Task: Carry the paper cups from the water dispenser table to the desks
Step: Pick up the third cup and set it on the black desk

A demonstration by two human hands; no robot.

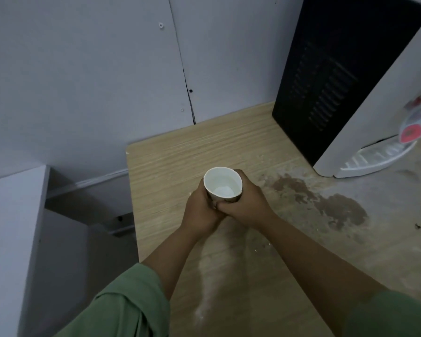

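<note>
Paper cup [222, 183] held in both hands above the tabletop [170, 156], pick-up step.

The cup is upright, open side up, toward the far left corner of the tabletop; I cannot tell if its base touches the wood. The left hand [201, 211] and the right hand [247, 205] wrap its lower wall, each grip pressed around it. The water dispenser [350, 93] stands at the far right edge, near dark stains [336, 203]. Next, I judge, the cup must be lifted level and carried away to the desks.
</note>
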